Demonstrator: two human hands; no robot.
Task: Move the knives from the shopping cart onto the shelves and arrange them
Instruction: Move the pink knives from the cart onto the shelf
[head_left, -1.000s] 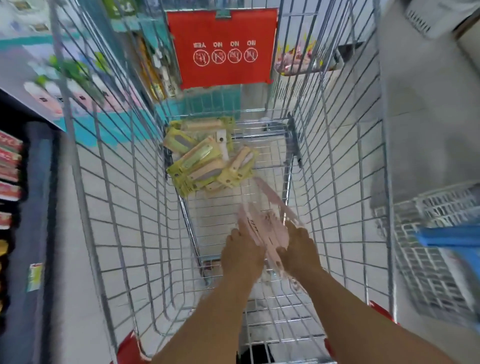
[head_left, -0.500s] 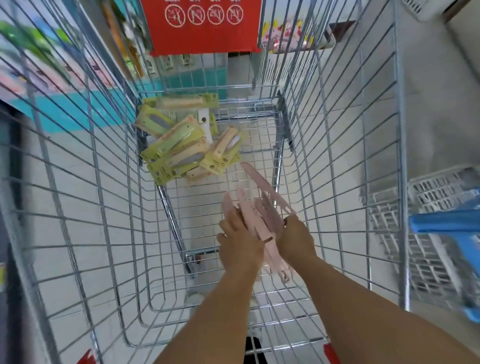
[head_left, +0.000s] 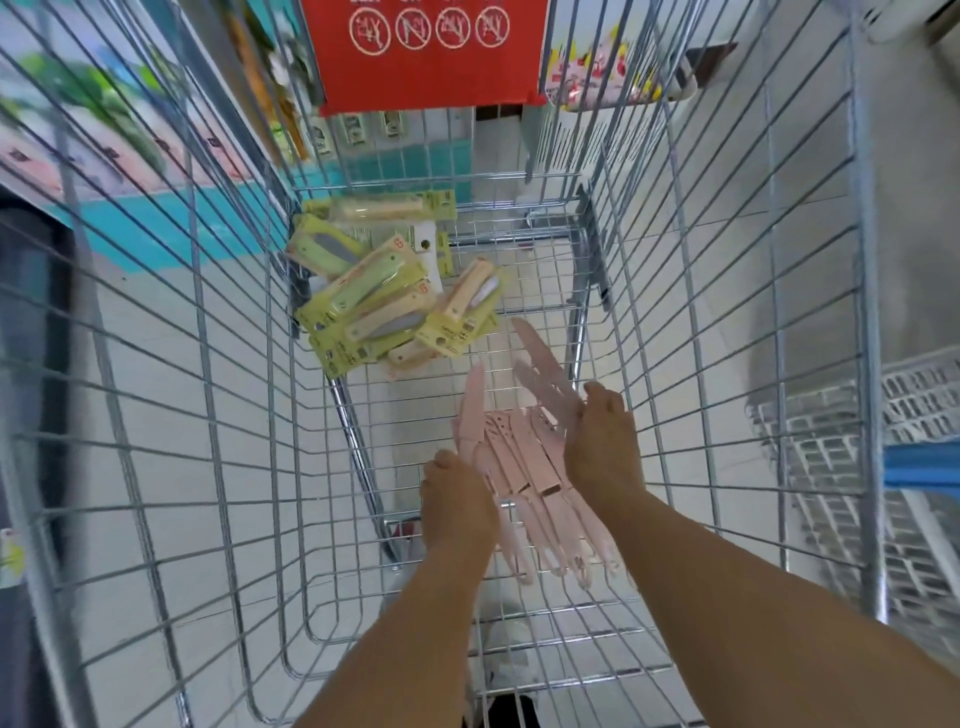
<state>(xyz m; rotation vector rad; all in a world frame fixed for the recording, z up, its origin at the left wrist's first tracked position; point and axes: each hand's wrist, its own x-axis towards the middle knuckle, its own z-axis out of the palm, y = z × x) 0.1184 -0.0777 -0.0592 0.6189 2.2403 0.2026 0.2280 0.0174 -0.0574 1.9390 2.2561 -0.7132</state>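
Note:
Both my arms reach down into the wire shopping cart (head_left: 218, 364). A fanned bundle of several pink knives (head_left: 519, 462) lies between my hands near the cart floor, blades pointing away from me. My left hand (head_left: 457, 499) grips the bundle's left side with its fingers curled under it. On the right side, my right hand (head_left: 602, 441) curls its fingers over the blades. A pile of several knives in yellow-green card packs (head_left: 374, 301) lies at the cart's far left corner, apart from both hands.
A red flap with round pictograms (head_left: 426, 57) hangs on the cart's far end. A white plastic basket with a blue handle (head_left: 909, 441) stands outside on the right. A dark shelf edge (head_left: 31, 364) runs along the left. Pale floor tiles show through the wires.
My hands have spread apart and the pink knives have fanned out wider between them. The view has dipped closer into the cart.

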